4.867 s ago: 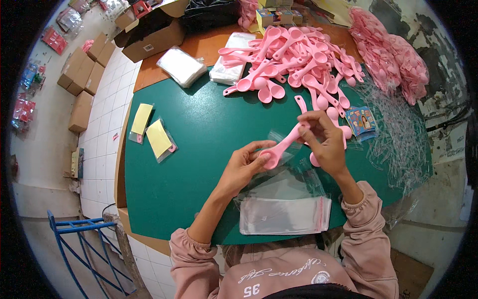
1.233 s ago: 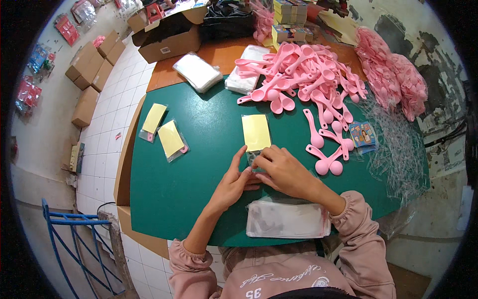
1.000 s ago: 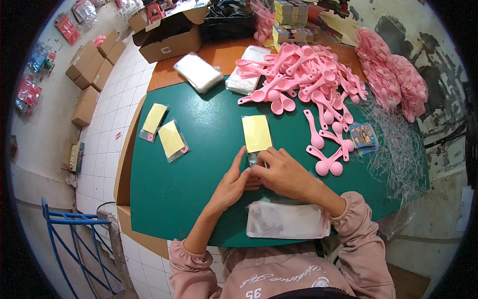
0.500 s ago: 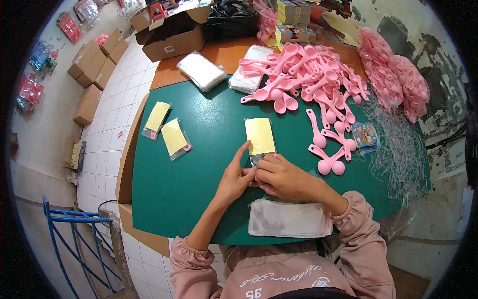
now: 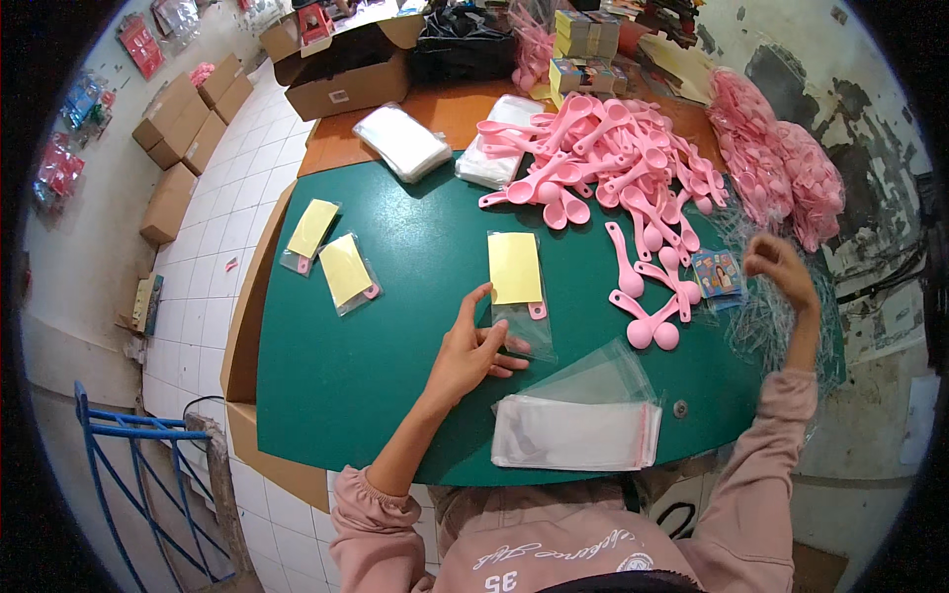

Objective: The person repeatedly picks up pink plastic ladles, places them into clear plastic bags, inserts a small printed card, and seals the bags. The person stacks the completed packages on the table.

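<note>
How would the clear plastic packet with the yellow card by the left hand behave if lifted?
The packet is probably stiff where its flat, rectangular yellow card lies, but likely floppy at its bare, see-through lower end. It looks smooth, so perhaps slippery.

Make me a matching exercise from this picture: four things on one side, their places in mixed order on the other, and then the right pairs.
Things
1. Left hand
2. Right hand
3. Heap of pink plastic spoons
4. Blue tubular metal frame

Places
A. Across the far part of the green-topped table
B. Just right of the blue printed cards
C. Off the table, at lower left
D. At a clear bag holding a yellow card

Pairs: 1-D, 2-B, 3-A, 4-C
</note>
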A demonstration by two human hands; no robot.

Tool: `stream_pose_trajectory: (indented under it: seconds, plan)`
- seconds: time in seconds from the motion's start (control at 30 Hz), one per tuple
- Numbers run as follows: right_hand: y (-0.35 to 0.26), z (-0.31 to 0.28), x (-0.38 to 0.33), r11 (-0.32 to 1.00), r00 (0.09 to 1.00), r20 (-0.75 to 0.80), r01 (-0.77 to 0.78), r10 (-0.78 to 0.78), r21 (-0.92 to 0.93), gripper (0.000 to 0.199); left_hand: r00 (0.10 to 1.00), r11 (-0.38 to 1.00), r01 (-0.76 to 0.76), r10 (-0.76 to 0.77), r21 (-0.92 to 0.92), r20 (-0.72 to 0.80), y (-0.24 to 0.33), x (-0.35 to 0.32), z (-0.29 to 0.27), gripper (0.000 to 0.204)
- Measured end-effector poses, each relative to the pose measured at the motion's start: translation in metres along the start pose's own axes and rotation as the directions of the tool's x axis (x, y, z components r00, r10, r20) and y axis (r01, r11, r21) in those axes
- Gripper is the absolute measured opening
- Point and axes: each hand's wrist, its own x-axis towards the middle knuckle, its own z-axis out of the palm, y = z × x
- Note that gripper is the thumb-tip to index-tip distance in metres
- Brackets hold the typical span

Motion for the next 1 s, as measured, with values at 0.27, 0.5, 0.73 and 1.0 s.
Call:
stream_pose_trajectory:
  seconds: [0.27, 0.5, 0.73, 1.0]
  plan:
    - [-0.04, 0.13, 0.007, 0.85, 0.881, -0.056, 0.434, -0.47, -0.298, 0.056, 0.991, 0.994, -0.091, 0.083, 0.068, 0.107, -0.001, -0.004, -0.001, 0.04]
    - [-0.05, 0.225, 0.023, 0.807, 0.809, 0.239, 0.576, -0.537, -0.134, 0.034, 0.973, 0.974, -0.097, 0.136, -0.206, 0.185, -0.001, -0.004, -0.005, 0.023]
    - [-0.037, 0.22, 0.021, 0.89, 0.889, 0.201, 0.344, -0.412, 0.3, 0.019, 0.946, 0.894, -0.304, 0.325, 0.33, -0.009, 0.002, -0.004, 0.002, 0.035]
    - [-0.042, 0.237, 0.012, 0.877, 0.946, 0.133, 0.213, -0.295, 0.43, 0.024, 0.955, 0.943, -0.287, 0.296, 0.168, -0.031, -0.009, 0.006, 0.008, 0.012]
